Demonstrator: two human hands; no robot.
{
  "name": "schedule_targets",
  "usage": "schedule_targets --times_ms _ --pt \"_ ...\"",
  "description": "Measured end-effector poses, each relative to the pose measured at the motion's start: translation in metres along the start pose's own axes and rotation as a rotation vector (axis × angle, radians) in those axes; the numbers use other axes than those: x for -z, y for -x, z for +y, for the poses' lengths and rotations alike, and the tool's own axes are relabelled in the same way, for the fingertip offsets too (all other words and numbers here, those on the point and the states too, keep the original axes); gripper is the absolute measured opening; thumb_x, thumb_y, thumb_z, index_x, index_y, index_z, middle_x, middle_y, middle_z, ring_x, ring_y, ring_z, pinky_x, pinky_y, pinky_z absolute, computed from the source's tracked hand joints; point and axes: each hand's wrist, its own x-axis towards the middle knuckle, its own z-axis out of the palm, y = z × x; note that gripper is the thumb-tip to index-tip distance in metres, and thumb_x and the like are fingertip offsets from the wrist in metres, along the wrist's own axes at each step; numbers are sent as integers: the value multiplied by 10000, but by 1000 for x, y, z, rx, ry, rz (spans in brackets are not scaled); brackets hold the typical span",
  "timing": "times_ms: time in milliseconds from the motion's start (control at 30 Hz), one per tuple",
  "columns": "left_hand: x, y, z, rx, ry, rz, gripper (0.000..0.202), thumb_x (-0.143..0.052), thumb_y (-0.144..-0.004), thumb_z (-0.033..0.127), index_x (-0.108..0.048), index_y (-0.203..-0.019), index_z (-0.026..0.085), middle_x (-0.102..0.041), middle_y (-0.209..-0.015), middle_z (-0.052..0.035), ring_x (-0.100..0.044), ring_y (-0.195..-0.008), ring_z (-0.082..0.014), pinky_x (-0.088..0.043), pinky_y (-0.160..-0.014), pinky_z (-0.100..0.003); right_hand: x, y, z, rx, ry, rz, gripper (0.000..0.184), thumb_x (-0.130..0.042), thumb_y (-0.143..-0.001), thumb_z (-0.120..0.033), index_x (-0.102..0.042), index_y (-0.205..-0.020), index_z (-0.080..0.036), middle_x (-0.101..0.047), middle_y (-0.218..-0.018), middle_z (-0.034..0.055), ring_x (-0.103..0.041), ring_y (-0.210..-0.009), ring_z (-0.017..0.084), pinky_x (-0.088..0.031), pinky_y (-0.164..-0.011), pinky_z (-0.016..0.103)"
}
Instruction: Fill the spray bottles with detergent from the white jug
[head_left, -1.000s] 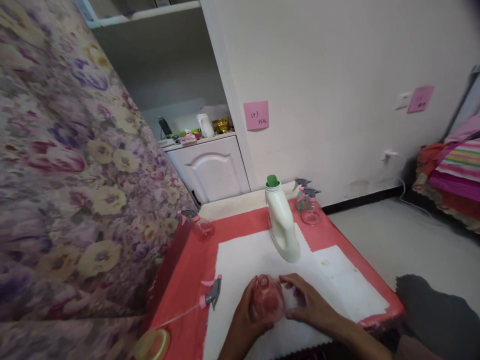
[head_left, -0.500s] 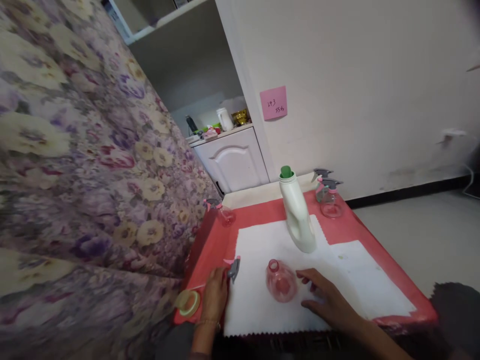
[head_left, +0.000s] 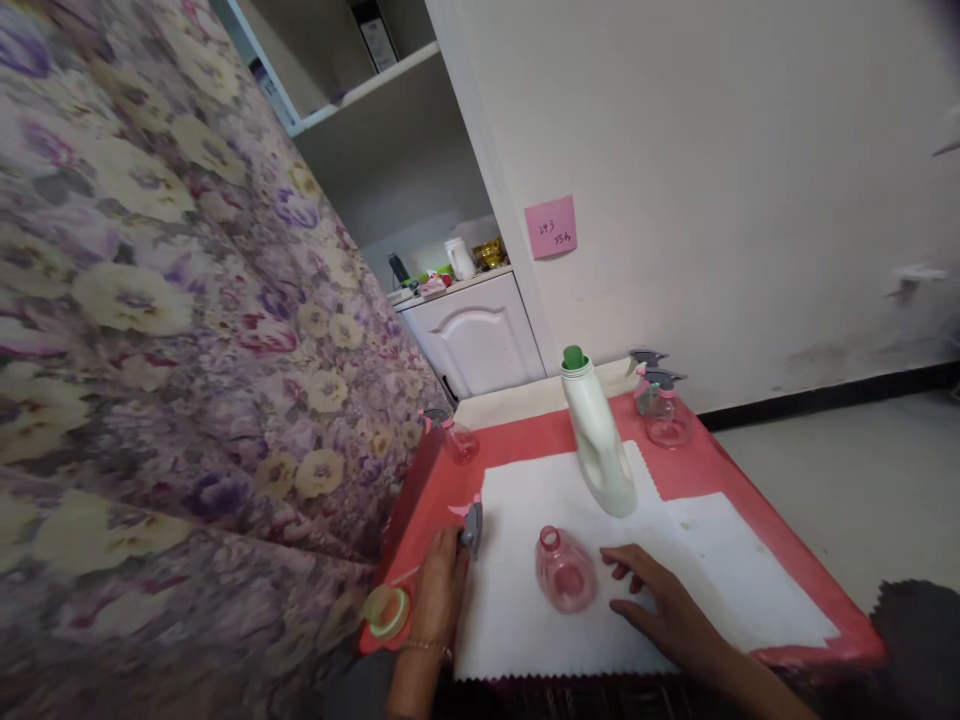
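Note:
My left hand is closed on a grey spray head with a pink trigger, at the left edge of the white cloth. Its thin tube trails behind the hand, mostly hidden. In the middle of the cloth stands a pink see-through bottle with its neck uncapped. My right hand hovers just right of this bottle, fingers apart and holding nothing. Behind the bottle rises a tall pale jug with something green in its mouth.
A yellow-green round container sits left of my left hand. Spray bottles stand at the back: one pink bottle on the left, another with others on the right. A floral curtain borders the red table.
The view has tipped up slightly. My left hand has raised the spray head a little and turned it more upright. My right hand stays open beside the pink bottle.

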Motion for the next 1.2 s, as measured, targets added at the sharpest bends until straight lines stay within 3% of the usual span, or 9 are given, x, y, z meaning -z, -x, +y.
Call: schedule_targets --times_ms 133,267,400,533,833,1200 --pt "22 12 38 -65 127 98 347 -458 -899 364 -562 -1188 203 -640 -1140 -99 -607 -1023 -246 -496 -877 -360 0 0 3 17 4 20 419 -599 -767 -213 -606 -1186 -239 -654 -1052 66 -609 -853 226 -517 -802 398" --pt "39 28 82 -5 666 188 341 -616 -868 395 -573 -1165 234 -662 -1035 -24 -616 -917 -172 -501 -862 -276 2 0 5 49 16 27 408 -575 -783 -196 -604 -1188 -229 -654 -1059 71 -613 -859 222 -518 -800 389" --pt "42 40 118 22 925 302 359 -701 -818 389 -620 -1127 226 -673 -1007 -15 -610 -805 -120 -509 -816 -240 2 -1 8 55 26 40 388 -557 -796 -198 -602 -1181 -213 -655 -1051 81 -617 -855 217 -520 -793 380" --pt "37 45 138 12 1004 316 369 -740 -782 381 -661 -1098 207 -694 -1001 -38 -639 -832 -139 -513 -832 -263 2 -2 9 70 24 46 387 -541 -797 -188 -600 -1179 -198 -655 -1049 88 -617 -854 213 -520 -784 375" --pt "8 39 133 -10 938 203 355 -699 -826 388 -653 -1128 207 -693 -1116 -65 -627 -894 -155 -489 -869 -277 1 -2 10 80 26 11 398 -509 -792 -135 -578 -1179 -199 -636 -1059 90 -609 -871 204 -514 -777 368" --pt "-48 37 105 -51 738 -97 315 -577 -912 384 -608 -1178 218 -635 -1281 -92 -574 -1184 -243 -428 -1019 -360 -4 -1 20 114 40 -7 418 -510 -778 -95 -574 -1177 -201 -627 -1008 71 -609 -864 197 -514 -759 346"
